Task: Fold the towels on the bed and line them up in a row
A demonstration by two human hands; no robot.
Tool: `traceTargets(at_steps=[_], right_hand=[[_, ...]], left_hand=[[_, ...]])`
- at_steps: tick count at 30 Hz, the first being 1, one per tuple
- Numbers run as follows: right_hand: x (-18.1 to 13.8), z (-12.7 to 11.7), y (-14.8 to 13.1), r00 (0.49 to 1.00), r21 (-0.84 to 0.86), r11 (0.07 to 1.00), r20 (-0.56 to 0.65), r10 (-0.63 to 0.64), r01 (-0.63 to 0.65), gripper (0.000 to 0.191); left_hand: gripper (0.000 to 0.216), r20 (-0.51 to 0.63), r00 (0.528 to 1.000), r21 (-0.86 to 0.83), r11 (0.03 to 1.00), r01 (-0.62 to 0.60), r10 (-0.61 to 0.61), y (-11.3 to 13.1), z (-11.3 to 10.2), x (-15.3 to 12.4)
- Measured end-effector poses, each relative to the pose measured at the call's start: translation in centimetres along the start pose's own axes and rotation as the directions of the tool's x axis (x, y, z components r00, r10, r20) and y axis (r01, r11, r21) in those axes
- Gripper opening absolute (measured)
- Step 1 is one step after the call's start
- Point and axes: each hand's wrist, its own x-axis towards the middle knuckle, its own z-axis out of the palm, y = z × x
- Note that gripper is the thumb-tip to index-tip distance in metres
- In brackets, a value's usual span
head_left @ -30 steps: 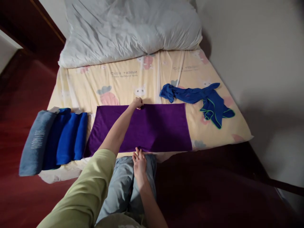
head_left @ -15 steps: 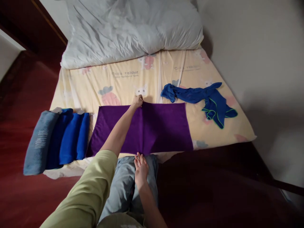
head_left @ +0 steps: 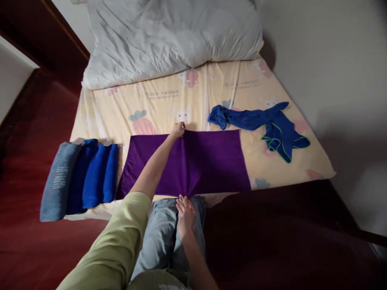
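A purple towel [head_left: 217, 165] lies spread across the near part of the bed, its long edges running left to right. My left hand [head_left: 179, 129] reaches over it, closed on the middle of the far edge. Directly opposite, my right hand [head_left: 186, 215] has its fingertips pinched at the middle of the near edge, just above my knees. Between the two hands the cloth rises in a narrow crease. The left forearm hides part of the towel's left half.
Rolled blue towels [head_left: 93, 175] and a grey-blue roll [head_left: 60, 181] with white lettering sit at the bed's left edge. Right of the purple towel lies a crumpled blue cloth [head_left: 256, 119] with green edging. A grey quilt [head_left: 175, 40] covers the back of the patterned bed sheet [head_left: 111, 108].
The crease between my hands has become sharper, with cloth gathering at the near edge by my right hand. Both hands keep their places on the towel; the view has shifted slightly.
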Motion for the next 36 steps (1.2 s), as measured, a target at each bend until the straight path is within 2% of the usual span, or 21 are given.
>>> traceTargets(at_steps=[5, 8, 14, 19, 21, 23, 26, 28, 30, 33, 36], right_hand=[[-0.6, 0.2, -0.7, 0.999, -0.026, 0.999, 0.031, -0.034, 0.035, 0.042], [-1.6, -0.3, -1.2, 0.997, -0.048, 0.997, 0.051, -0.053, 0.056, 0.044], [-4.6, -1.9, -2.7, 0.979, -0.081, 0.977, 0.07, -0.192, 0.197, 0.047], [-7.5, -2.4, -7.2, 0.913, -0.132, 0.91, 0.175, -0.368, 0.392, 0.045], [-8.8, -2.8, -10.2, 0.857, -0.156, 0.851, 0.225, -0.464, 0.501, 0.048], [-10.3, -2.9, -14.0, 0.772, -0.169, 0.762, 0.272, -0.574, 0.626, 0.053], [-12.8, -2.0, -20.4, 0.591, -0.134, 0.587, 0.366, -0.719, 0.798, 0.054], [-14.7, -0.8, -24.5, 0.454, -0.106, 0.455, 0.43, -0.78, 0.884, 0.056], [-16.4, 0.9, -28.1, 0.351, -0.108, 0.341, 0.451, -0.821, 0.934, 0.056], [-18.9, 3.3, -31.8, 0.264, -0.087, 0.255, 0.488, -0.832, 0.963, 0.055], [-21.1, 5.1, -33.3, 0.234, -0.044, 0.254, 0.565, -0.791, 0.966, 0.054]], left_hand=[[0.021, 0.003, 1.0, -0.022, 1.0, 0.008, -0.008, 0.0, 0.2, -1.1], [0.021, -0.038, 0.999, -0.05, 0.999, 0.002, -0.004, 0.6, -1.0, -1.9], [0.014, -0.127, 0.992, -0.17, 0.985, -0.04, 0.018, 3.0, -5.6, -5.9], [0.004, -0.233, 0.97, -0.278, 0.952, -0.132, 0.067, 6.2, -10.7, -11.7], [0.006, -0.285, 0.955, -0.323, 0.929, -0.181, 0.086, 7.2, -13.5, -14.6], [0.012, -0.345, 0.935, -0.413, 0.881, -0.232, 0.084, 7.8, -16.6, -17.7], [0.019, -0.433, 0.898, -0.552, 0.766, -0.33, 0.075, 7.9, -20.9, -23.1], [0.024, -0.484, 0.869, -0.584, 0.703, -0.405, 0.098, 7.5, -23.4, -26.8], [0.029, -0.531, 0.839, -0.591, 0.656, -0.469, 0.12, 7.0, -25.5, -30.3], [0.032, -0.584, 0.799, -0.558, 0.644, -0.523, 0.142, 5.8, -28.1, -35.0], [0.034, -0.655, 0.743, -0.454, 0.713, -0.535, 0.14, 4.6, -30.2, -38.8]])
